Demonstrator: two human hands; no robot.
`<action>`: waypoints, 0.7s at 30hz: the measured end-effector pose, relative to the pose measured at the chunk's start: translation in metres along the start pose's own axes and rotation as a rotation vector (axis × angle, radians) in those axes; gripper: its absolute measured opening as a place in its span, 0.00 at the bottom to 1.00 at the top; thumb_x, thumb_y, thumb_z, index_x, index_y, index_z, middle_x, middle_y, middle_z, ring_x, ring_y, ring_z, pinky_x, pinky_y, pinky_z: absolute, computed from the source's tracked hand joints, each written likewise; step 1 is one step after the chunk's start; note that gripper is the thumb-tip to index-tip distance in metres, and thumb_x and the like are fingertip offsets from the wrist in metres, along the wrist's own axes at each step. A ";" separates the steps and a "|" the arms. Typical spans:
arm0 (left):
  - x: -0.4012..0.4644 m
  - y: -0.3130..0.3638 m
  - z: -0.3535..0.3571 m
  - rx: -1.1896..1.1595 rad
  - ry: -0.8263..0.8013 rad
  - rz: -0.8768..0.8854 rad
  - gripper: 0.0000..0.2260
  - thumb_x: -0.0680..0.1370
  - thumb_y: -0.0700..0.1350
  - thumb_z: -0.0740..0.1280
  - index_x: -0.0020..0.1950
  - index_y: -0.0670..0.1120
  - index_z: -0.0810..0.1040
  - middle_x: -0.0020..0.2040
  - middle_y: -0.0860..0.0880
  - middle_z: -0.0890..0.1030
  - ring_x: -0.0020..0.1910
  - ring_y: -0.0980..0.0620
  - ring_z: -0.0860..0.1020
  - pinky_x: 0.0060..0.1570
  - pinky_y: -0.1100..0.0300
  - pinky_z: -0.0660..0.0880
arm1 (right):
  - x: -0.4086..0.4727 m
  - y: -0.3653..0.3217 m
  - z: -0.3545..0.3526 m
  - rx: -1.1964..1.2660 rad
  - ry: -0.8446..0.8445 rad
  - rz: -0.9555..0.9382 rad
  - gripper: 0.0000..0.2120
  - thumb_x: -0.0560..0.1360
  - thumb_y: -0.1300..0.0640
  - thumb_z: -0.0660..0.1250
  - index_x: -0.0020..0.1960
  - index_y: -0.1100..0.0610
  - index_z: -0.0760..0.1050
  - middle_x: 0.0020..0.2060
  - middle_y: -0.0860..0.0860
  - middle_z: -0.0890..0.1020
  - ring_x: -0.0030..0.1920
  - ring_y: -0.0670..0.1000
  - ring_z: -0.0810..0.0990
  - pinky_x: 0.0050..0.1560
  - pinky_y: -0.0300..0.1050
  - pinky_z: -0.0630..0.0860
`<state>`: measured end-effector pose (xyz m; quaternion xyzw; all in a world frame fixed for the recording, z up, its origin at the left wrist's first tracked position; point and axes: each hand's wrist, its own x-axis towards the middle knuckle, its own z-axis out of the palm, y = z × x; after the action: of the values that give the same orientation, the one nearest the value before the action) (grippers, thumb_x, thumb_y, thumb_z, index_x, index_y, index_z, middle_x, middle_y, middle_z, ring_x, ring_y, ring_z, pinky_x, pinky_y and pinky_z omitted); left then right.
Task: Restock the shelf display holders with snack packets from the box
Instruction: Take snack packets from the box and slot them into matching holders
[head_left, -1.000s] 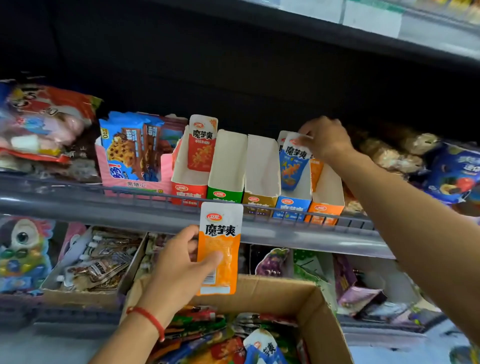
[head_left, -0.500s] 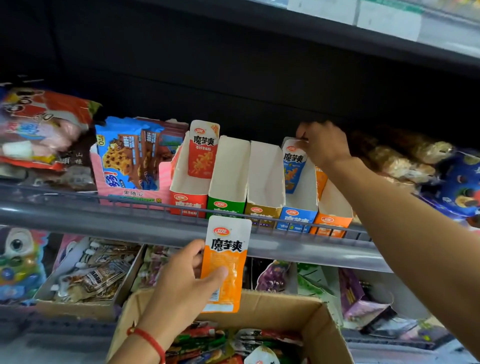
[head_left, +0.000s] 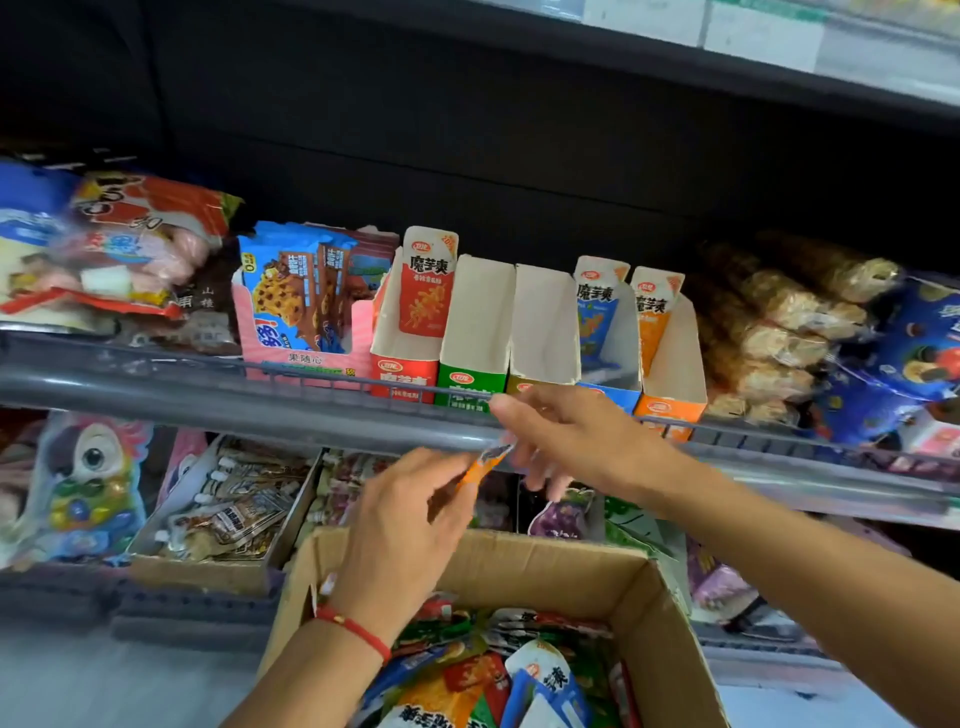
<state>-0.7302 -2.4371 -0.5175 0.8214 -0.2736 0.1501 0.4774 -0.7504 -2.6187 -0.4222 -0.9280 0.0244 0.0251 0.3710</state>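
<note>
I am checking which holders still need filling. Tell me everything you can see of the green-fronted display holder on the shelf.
The green-fronted holder is a narrow, open-topped cardboard box with plain off-white inner walls and a green front panel bearing a red oval logo and dark characters. It stands upright on the upper shelf behind the grey rail, second in the row, pressed between the red-fronted holder and the yellow-fronted holder. No packet shows in it. The right hand's fingertip overlaps its lower front corner; actual contact is unclear.

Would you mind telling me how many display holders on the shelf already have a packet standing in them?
3: the red holder, the blue holder and the orange holder. The green and yellow ones look empty, though deeper packets may be hidden.
</note>
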 end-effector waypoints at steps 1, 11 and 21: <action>-0.004 0.001 0.002 0.026 -0.033 0.042 0.12 0.77 0.44 0.73 0.61 0.51 0.84 0.50 0.58 0.82 0.49 0.63 0.78 0.50 0.77 0.71 | -0.006 0.001 0.007 0.152 0.001 0.021 0.19 0.81 0.43 0.64 0.60 0.58 0.76 0.46 0.61 0.85 0.42 0.58 0.87 0.45 0.56 0.85; -0.023 0.007 0.008 -0.088 -0.242 -0.192 0.19 0.78 0.52 0.71 0.68 0.62 0.75 0.60 0.63 0.79 0.59 0.64 0.76 0.58 0.66 0.73 | -0.054 0.035 -0.020 0.153 0.025 -0.061 0.21 0.81 0.60 0.69 0.68 0.41 0.68 0.49 0.51 0.88 0.50 0.50 0.87 0.48 0.59 0.84; -0.017 0.000 0.013 -0.249 -0.235 -0.321 0.14 0.77 0.47 0.73 0.59 0.62 0.79 0.55 0.63 0.82 0.54 0.65 0.80 0.54 0.64 0.77 | -0.053 0.048 -0.102 -0.193 0.519 -0.138 0.04 0.79 0.59 0.71 0.53 0.52 0.81 0.43 0.46 0.86 0.40 0.45 0.84 0.42 0.47 0.81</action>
<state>-0.7442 -2.4431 -0.5329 0.8009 -0.2098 -0.0594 0.5576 -0.8031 -2.7226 -0.3776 -0.9339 0.0527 -0.2363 0.2632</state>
